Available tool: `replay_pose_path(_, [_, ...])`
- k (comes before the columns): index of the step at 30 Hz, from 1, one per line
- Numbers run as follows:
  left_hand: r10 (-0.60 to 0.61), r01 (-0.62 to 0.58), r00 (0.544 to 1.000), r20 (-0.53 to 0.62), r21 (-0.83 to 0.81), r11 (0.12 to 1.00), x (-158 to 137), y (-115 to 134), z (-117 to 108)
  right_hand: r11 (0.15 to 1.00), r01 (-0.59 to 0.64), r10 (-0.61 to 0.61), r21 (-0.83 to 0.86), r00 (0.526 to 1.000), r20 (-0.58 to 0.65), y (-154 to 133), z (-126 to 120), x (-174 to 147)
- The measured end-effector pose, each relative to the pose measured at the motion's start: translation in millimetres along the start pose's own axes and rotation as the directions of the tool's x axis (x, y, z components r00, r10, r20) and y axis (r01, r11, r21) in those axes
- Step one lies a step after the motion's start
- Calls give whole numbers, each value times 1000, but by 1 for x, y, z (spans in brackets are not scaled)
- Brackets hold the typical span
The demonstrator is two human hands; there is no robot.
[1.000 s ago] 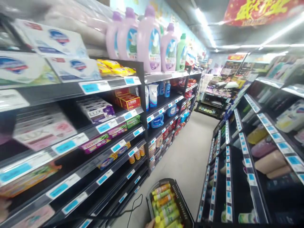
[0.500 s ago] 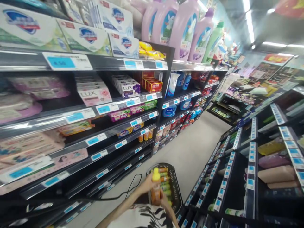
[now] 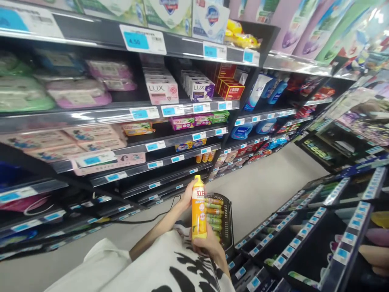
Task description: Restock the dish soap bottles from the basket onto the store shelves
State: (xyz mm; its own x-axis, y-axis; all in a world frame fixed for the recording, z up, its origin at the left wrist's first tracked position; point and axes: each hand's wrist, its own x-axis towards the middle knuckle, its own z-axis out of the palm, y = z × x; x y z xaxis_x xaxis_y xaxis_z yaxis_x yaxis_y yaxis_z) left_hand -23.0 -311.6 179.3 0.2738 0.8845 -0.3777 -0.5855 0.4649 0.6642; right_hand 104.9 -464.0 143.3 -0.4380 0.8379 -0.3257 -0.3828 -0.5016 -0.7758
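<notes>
Head view, orange bottle (image 3: 199, 211) upright, left hand (image 3: 186, 196) fingers clasping its top, right hand (image 3: 209, 244) fingers gripping its base

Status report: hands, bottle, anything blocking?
Left hand grips yellow bottle near its cap; right hand cups its base. Bottle upright above basket. Nothing blocking.

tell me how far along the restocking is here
Done: one orange bottle is out of the basket and held upright, the left hand near its cap, the right hand under its base. In hand: that bottle only. Left: the basket on the floor holds a row of like bottles, and the lower shelf shows bare stretches.
</notes>
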Motion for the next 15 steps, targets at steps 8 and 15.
replay_pose_path(8, [48, -39, 997, 60, -148, 988, -26, 15, -13, 997, -3, -4, 76, 996, 88, 4, 6, -4])
replay_pose_path(15, [30, 9, 975, 222, -174, 985, -34, 2, -1, 975, 26, -79, 220, 968, 238, 2, 20, 9])
